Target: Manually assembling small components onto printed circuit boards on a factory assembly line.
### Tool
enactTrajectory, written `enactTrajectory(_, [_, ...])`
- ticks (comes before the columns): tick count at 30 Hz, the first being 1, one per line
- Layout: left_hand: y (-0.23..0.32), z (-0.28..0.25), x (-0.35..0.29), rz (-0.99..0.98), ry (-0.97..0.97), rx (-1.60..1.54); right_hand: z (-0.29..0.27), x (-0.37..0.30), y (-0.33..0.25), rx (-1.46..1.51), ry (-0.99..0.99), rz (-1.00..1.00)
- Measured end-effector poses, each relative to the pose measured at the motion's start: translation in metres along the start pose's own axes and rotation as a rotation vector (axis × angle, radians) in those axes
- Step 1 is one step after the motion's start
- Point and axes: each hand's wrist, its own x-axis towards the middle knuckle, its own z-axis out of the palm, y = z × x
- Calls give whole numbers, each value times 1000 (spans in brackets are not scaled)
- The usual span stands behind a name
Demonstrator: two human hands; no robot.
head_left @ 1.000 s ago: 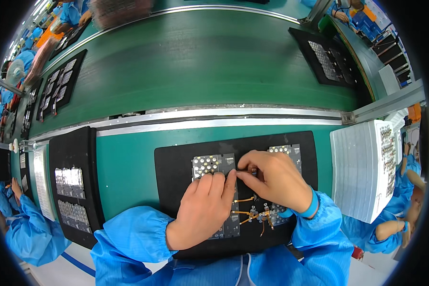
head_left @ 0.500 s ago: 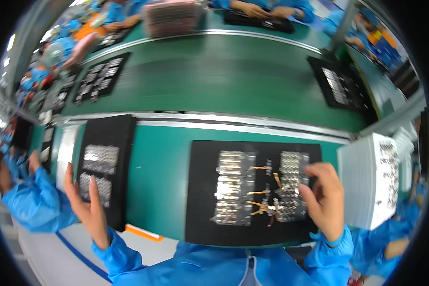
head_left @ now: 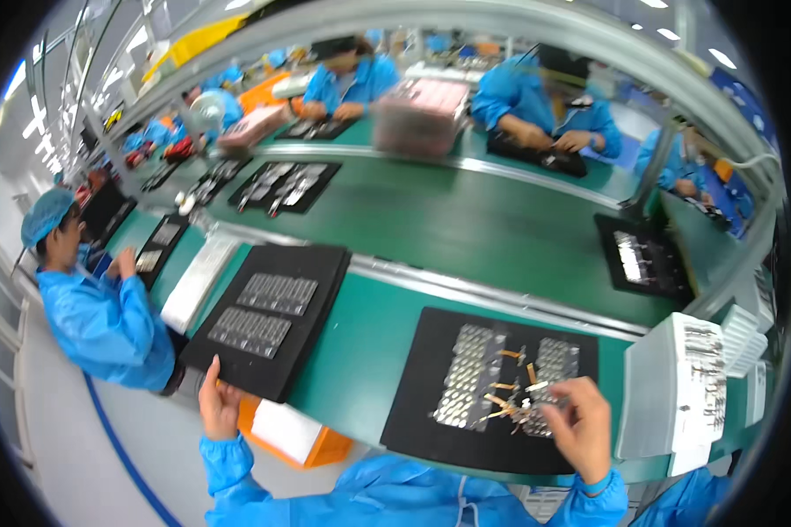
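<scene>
My left hand (head_left: 220, 406) is at the near edge of a black foam board (head_left: 325, 277) on the left, its fingers bent around that edge. Two clear sheets of small parts, an upper sheet (head_left: 278, 293) and a lower sheet (head_left: 250, 331), lie on this board. My right hand (head_left: 584, 422) hovers over the right side of another black board (head_left: 413, 413), thumb and forefinger apart. Beneath its fingertips is a cluster of small metal parts with orange strips (head_left: 505, 404). A sheet of silver parts (head_left: 466, 373) lies left of the cluster, a second sheet (head_left: 557, 358) right of it, partly hidden by my hand.
A white stack of trays (head_left: 668, 386) stands at the right. Below the left board is an orange bin (head_left: 330, 448). A metal rail (head_left: 466, 285) separates my bench from the green conveyor (head_left: 431, 202), which carries more black boards. A co-worker (head_left: 105, 299) sits at the left; others work across.
The view has swung up and left. My left hand has come down from above the left board to its near edge. My right hand has moved down toward the small parts.
</scene>
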Motion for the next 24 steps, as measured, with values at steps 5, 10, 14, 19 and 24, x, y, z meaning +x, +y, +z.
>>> enactTrajectory(5, [-15,25,-12,-57,-249,-206,0,-9,-14,7,-24,-90])
enactTrajectory(10, [-15,78,-38,-95,-381,-249,0,-31,-1,250,-46,-1])
enactTrajectory(14, [-38,107,-68,397,-639,28,12,-20,-1,783,-327,25])
enactTrajectory(19, [-78,172,-63,135,-846,343,-16,-37,-19,1260,-240,-147])
enactTrajectory(24, [-109,301,-148,-662,-1046,-18,-75,-93,7,790,118,-138])
